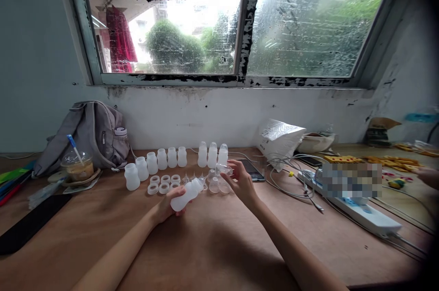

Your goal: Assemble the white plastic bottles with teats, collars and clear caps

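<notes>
My left hand (166,206) is wrapped round a frosted white bottle (185,198), tilted with its top up to the right. In my right hand (240,179) a clear dome cap (224,170) is pinched between the fingers, above several clear caps (214,185) on the table. Behind my left hand lie several white rings (164,187) in rows, with clear pointed teats (194,176) to their right. Several open bottles (152,163) stand in a slanting line at the back left. Three capped bottles (212,156) stand upright behind the caps.
A grey backpack (92,135) and a drink cup (78,167) sit at the left, beyond a black mat (32,224). A phone (253,170), tangled cables (288,181), a silvery bag (279,140) and a power strip (363,215) are at the right. Another person's hand (428,177) shows at the far right.
</notes>
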### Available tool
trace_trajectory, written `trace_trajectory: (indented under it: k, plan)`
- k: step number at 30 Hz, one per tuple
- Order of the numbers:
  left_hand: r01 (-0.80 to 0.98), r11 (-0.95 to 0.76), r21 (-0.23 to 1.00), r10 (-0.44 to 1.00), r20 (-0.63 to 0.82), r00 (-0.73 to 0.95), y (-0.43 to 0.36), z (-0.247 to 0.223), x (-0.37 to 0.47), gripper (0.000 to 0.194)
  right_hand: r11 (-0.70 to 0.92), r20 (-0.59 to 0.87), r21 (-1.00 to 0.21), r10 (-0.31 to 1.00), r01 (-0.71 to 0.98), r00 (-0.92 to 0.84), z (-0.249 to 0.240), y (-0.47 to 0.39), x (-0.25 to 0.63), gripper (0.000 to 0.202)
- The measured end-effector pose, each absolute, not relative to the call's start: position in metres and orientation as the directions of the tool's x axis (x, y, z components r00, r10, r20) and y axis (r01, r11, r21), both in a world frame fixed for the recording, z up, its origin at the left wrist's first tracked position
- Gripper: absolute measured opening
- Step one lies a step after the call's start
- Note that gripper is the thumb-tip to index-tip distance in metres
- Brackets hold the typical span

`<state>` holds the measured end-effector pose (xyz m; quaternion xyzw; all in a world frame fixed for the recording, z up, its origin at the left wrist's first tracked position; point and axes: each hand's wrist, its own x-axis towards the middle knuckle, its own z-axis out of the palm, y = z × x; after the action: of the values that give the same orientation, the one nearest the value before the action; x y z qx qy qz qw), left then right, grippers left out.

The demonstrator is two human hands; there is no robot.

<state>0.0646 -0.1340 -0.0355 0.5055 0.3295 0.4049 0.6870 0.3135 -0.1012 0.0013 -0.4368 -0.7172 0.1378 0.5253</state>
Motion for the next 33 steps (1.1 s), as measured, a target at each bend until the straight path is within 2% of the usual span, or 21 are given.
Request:
trace_trajectory:
  k: [7, 10, 13, 15, 19, 24, 30, 33]
  plan:
    - [-0.206, 0.124, 0.971, 0.868, -0.005, 0.497, -0.135, -0.034, 0.067, 0.031, 0.359, 0.449, -0.626, 0.892, 0.693, -0.057, 0.014, -0.092, 0.344, 0.025]
    - [-0.190, 0.121, 0.974, 0.857, -0.006, 0.515, -0.134, -0.035, 0.067, 0.030, 0.250, 0.213, -0.618, 0.966, 0.745, -0.147, 0.013, -0.094, 0.356, 0.025]
    - [-0.174, 0.112, 0.978, 0.854, -0.005, 0.521, -0.133, -0.035, 0.067, 0.028, 0.201, -0.006, -0.563, 0.969, 0.801, -0.248, 0.006, -0.096, 0.357, 0.025]
    - [-0.167, 0.105, 0.980, 0.854, -0.002, 0.520, -0.133, -0.036, 0.067, 0.028, 0.231, -0.018, -0.510, 0.960, 0.829, -0.278, -0.001, -0.096, 0.352, 0.025]
    - [-0.155, 0.095, 0.983, 0.861, -0.003, 0.509, -0.134, -0.037, 0.068, 0.028, 0.282, 0.081, -0.417, 0.959, 0.864, -0.273, -0.014, -0.089, 0.339, 0.028]
    - [-0.151, 0.068, 0.986, 0.869, 0.015, 0.494, -0.132, -0.040, 0.069, 0.026, 0.295, 0.148, -0.408, 0.955, 0.864, -0.256, -0.014, -0.085, 0.338, 0.025]
    - [-0.144, 0.058, 0.988, 0.869, 0.021, 0.495, -0.132, -0.039, 0.070, 0.024, 0.167, -0.025, -0.365, 0.982, 0.916, -0.189, 0.001, -0.093, 0.349, 0.026]
    - [-0.131, 0.064, 0.989, 0.870, 0.009, 0.493, -0.132, -0.038, 0.071, 0.025, 0.123, -0.019, -0.329, 0.990, 0.936, -0.137, 0.004, -0.094, 0.350, 0.024]
